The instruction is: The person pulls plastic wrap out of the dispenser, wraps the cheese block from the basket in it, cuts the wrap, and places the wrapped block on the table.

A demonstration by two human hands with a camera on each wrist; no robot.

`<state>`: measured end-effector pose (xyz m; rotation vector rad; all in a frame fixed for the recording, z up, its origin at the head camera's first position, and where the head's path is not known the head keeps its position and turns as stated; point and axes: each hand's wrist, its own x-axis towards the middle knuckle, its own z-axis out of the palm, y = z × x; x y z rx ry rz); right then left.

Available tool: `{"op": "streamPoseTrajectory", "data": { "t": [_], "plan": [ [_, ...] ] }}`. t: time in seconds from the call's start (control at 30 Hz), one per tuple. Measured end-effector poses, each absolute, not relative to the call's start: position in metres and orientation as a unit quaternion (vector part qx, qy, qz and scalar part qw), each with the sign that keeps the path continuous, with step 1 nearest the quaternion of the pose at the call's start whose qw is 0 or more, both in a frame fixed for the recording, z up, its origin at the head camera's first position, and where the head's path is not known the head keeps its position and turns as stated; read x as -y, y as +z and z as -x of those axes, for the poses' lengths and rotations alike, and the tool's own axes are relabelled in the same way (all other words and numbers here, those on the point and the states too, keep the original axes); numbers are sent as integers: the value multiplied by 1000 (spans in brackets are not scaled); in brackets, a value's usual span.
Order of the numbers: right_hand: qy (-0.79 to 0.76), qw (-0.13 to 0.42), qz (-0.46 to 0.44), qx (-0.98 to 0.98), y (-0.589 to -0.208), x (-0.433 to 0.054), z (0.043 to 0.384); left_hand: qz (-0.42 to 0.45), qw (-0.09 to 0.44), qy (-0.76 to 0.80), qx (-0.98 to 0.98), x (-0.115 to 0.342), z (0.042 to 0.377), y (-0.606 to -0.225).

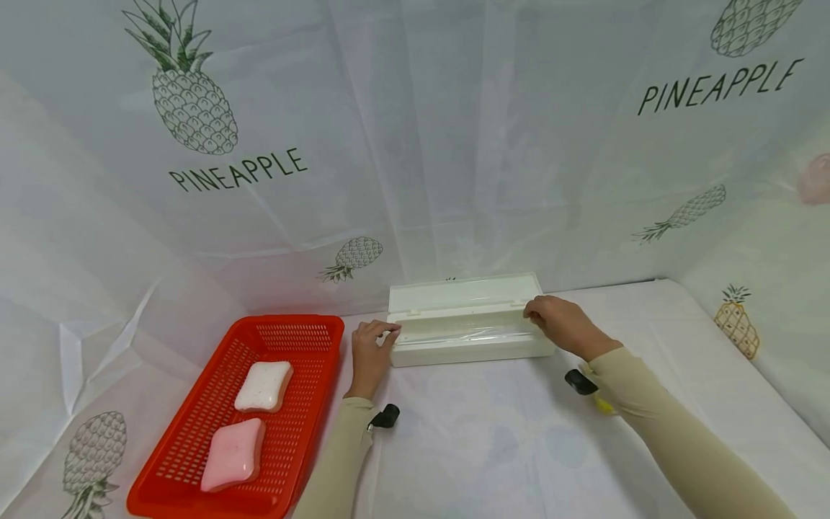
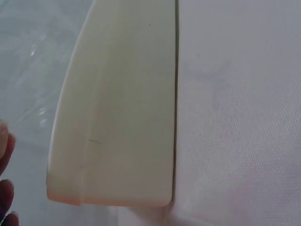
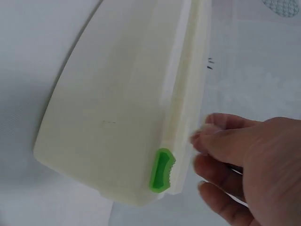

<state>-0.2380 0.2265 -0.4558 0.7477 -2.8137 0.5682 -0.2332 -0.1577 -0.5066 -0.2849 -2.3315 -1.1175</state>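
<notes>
A white cling film dispenser [image 1: 473, 353] stands against the back curtain, its lid [image 1: 463, 292] raised. Shiny clear cling film [image 1: 476, 335] stretches across its opening. My left hand [image 1: 372, 353] is at the left end, thumb and forefinger pinching the film's edge. At the other end my right hand [image 1: 564, 321] pinches the film between thumb and fingers. In the left wrist view, wrinkled film [image 2: 35, 52] shows beside the dispenser's side [image 2: 117, 117], with only fingertips [image 2: 5, 193] in sight. A green cutter slider [image 3: 162, 170] sits near my right fingers in the right wrist view.
A red perforated basket [image 1: 311, 418] stands on the left, holding a white soap-like block [image 1: 264, 386] and a pink one [image 1: 233, 455]. Something yellow [image 1: 604, 406] lies partly hidden under the right sleeve. White curtains printed with pineapples [image 1: 194, 108] surround the table [image 1: 480, 447].
</notes>
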Motion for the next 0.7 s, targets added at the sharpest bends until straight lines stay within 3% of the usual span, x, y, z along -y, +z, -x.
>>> {"op": "streamPoseTrajectory", "data": {
  "t": [0.3,0.7],
  "plan": [
    [140,214,-264,930,-461,-230,232,111,273,-412,862,159,228,-500],
    [138,164,-300,930,-445,-239,222,85,258,-414,869,163,222,-494]
  ]
}}
